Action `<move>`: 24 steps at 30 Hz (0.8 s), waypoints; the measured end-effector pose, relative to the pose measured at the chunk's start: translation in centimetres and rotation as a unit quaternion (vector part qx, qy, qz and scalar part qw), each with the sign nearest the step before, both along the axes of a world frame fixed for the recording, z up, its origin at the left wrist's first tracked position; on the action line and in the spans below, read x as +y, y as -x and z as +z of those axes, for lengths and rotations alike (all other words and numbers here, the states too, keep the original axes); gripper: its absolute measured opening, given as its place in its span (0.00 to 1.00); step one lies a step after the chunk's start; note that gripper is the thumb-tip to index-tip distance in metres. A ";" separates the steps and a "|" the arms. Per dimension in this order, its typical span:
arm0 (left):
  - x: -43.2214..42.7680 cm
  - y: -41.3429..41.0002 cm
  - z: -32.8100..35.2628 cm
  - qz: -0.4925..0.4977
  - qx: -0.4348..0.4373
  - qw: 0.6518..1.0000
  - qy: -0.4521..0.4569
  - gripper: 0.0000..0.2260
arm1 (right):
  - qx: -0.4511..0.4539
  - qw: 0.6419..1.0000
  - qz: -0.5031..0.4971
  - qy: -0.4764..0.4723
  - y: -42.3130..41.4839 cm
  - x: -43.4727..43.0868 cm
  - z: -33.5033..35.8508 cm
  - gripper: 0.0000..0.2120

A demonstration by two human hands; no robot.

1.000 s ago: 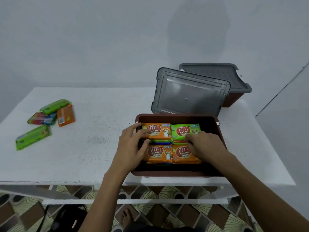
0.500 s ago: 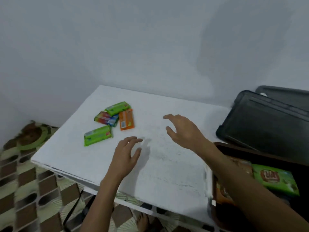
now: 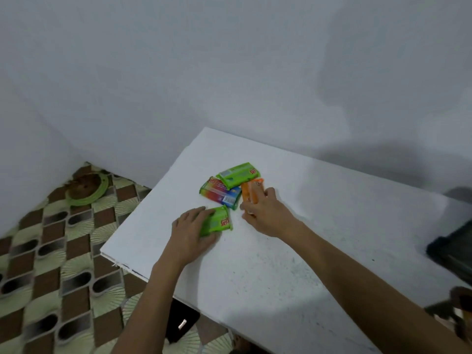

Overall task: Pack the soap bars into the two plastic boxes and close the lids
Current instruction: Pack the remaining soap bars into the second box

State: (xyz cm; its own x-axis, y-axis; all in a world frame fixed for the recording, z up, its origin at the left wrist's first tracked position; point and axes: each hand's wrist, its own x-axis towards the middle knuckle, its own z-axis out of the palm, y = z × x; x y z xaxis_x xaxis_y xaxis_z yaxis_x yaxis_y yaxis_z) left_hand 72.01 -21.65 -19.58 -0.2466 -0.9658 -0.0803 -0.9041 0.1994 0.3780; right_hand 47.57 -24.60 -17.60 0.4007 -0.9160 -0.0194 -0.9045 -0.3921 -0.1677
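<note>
Partly, hands (image 3: pixel 190 227) (image 3: pixel 265 213) hide two soap bars (image 3: pixel 222 222) (image 3: pixel 249 192).

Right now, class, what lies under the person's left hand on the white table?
A green soap bar lies under the left hand; one end, with red lettering, shows. The hand covers its other end, and the table beneath the bar is hidden.
</note>
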 end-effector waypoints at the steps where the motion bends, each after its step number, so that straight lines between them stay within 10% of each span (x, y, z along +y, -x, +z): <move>1: -0.3 0.0 -0.1 -0.011 0.002 1.000 -0.001 0.32 | -0.007 1.000 -0.005 -0.010 0.1 0.1 0.1 0.16; 8: -0.5 1.6 2.2 -0.068 0.049 0.996 0.034 0.30 | -0.118 0.991 -0.055 0.013 2.9 0.8 1.6 0.29; 13: 2.0 5.9 6.1 -0.066 0.168 0.982 0.056 0.34 | -0.225 0.964 -0.111 0.089 7.0 3.9 5.8 0.15; 24: 11.0 20.4 10.9 -0.015 0.494 0.869 -0.028 0.23 | -0.514 0.823 -0.242 0.020 19.4 20.0 12.7 0.13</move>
State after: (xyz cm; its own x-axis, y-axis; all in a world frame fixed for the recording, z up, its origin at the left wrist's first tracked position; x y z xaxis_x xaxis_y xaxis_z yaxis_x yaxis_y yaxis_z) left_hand 51.60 -10.66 -8.66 -0.2467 -0.9593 0.1373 -0.1278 0.1727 0.9767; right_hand 28.14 -4.60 -4.93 -0.2243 -0.9651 0.1355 -0.3447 -0.0514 -0.9373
